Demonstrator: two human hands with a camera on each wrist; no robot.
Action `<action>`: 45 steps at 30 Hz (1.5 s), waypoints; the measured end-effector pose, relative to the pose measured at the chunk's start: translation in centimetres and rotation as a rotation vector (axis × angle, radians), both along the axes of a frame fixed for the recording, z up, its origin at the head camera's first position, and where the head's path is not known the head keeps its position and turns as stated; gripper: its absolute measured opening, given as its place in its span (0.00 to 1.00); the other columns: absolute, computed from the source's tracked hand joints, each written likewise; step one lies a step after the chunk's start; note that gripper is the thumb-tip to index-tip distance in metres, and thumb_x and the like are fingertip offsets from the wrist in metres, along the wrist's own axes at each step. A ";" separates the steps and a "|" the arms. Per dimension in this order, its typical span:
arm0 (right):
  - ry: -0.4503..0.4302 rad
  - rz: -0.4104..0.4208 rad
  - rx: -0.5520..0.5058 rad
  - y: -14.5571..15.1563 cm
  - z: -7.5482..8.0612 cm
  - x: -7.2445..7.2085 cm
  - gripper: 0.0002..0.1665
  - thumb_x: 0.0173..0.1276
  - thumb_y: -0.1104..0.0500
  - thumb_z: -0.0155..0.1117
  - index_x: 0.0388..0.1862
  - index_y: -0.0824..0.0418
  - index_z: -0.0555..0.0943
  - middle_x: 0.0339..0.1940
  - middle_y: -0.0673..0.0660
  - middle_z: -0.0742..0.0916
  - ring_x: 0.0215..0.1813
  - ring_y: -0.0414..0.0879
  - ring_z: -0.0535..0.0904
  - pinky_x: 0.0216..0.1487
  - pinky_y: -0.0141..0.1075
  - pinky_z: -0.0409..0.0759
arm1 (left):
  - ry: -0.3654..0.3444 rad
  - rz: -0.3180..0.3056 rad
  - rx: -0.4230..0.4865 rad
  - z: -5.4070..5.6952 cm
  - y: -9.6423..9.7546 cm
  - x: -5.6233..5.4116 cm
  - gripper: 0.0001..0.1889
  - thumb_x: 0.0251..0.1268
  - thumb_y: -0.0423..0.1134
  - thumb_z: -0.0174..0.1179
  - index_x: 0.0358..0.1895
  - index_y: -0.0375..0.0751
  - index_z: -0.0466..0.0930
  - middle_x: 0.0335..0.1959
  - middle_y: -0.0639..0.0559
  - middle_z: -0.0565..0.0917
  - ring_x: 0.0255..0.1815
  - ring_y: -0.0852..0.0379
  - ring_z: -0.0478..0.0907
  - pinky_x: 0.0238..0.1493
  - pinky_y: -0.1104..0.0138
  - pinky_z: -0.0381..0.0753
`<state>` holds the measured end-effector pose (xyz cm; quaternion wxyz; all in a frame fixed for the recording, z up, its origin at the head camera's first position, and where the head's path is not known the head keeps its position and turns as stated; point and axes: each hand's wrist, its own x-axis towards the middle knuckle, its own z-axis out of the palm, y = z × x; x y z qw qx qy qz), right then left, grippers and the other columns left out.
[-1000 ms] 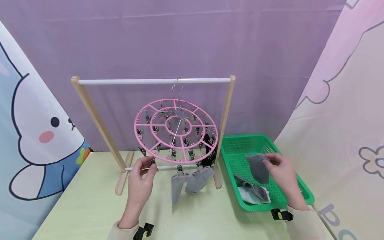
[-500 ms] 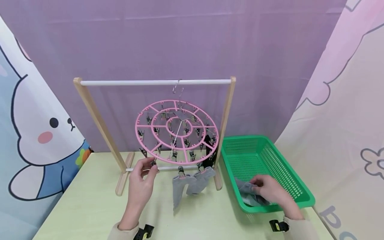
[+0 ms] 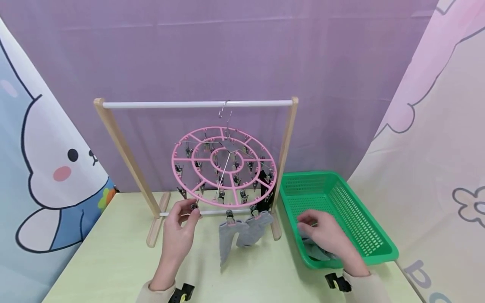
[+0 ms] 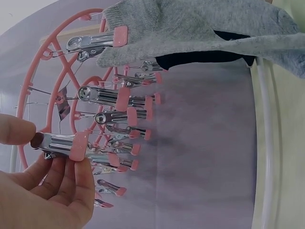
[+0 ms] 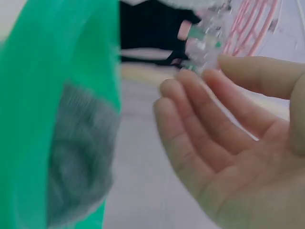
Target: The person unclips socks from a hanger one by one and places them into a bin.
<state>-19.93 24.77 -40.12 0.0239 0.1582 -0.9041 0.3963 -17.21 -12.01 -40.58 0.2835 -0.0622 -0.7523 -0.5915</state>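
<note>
Clearly pinching clip (image 4: 59,144) in left hand (image 3: 178,231), presumably to steady it below pink hanger (image 3: 228,205); holding nothing in right hand (image 3: 327,235), fingers (image 5: 190,124) loosely parted over green basket (image 3: 360,219).

In the head view, the right hand (image 3: 327,233) hides part of the grey cloth (image 3: 316,252), the pink hanger (image 3: 224,205) covers some of the black garment (image 3: 262,205), and we see the sleeves (image 3: 155,293) cut off below. The left wrist view gives us a grey knit garment (image 4: 186,24) cropped by the top and right edges, and a left hand (image 4: 52,191) cropped at left and bottom. In the right wrist view, blur keeps us from telling the cloth's shape, and the green basket (image 5: 28,119) runs off the left edge.
</note>
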 end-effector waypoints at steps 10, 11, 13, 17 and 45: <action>0.117 0.069 -0.184 -4.9 -0.3 0.7 0.10 0.69 0.66 0.69 0.48 0.61 0.85 0.41 0.49 0.88 0.43 0.43 0.84 0.48 0.37 0.84 | -0.016 -0.009 -0.017 -0.1 0.0 0.3 0.12 0.72 0.27 0.59 0.56 0.31 0.79 0.41 0.42 0.82 0.40 0.61 0.79 0.47 0.76 0.78; 0.117 0.078 -0.204 -5.3 -0.4 0.8 0.10 0.69 0.66 0.69 0.48 0.62 0.85 0.41 0.49 0.88 0.43 0.43 0.84 0.48 0.37 0.84 | -0.014 -0.009 -0.017 -0.1 0.0 0.3 0.12 0.72 0.27 0.59 0.56 0.30 0.79 0.41 0.42 0.82 0.40 0.61 0.79 0.47 0.75 0.78; 0.126 0.110 -0.240 -6.1 -0.6 0.9 0.10 0.69 0.66 0.69 0.49 0.64 0.85 0.42 0.52 0.88 0.44 0.44 0.84 0.47 0.36 0.85 | -0.011 -0.009 -0.017 -0.1 -0.1 0.3 0.12 0.72 0.27 0.59 0.56 0.30 0.79 0.41 0.43 0.82 0.40 0.61 0.79 0.47 0.75 0.78; 0.160 0.173 -0.273 -7.3 -1.2 0.8 0.11 0.69 0.65 0.69 0.49 0.66 0.84 0.43 0.57 0.88 0.45 0.47 0.84 0.48 0.37 0.85 | -0.001 -0.011 -0.020 -0.2 -0.2 0.2 0.12 0.72 0.27 0.59 0.56 0.30 0.79 0.41 0.43 0.82 0.40 0.61 0.79 0.47 0.75 0.78; 0.101 0.217 -0.248 -11.4 -2.3 0.2 0.12 0.68 0.66 0.69 0.51 0.64 0.84 0.43 0.53 0.87 0.44 0.49 0.84 0.49 0.41 0.85 | 0.012 -0.010 -0.052 -0.5 -0.1 -0.3 0.13 0.73 0.28 0.59 0.57 0.33 0.80 0.42 0.45 0.82 0.42 0.60 0.78 0.48 0.75 0.77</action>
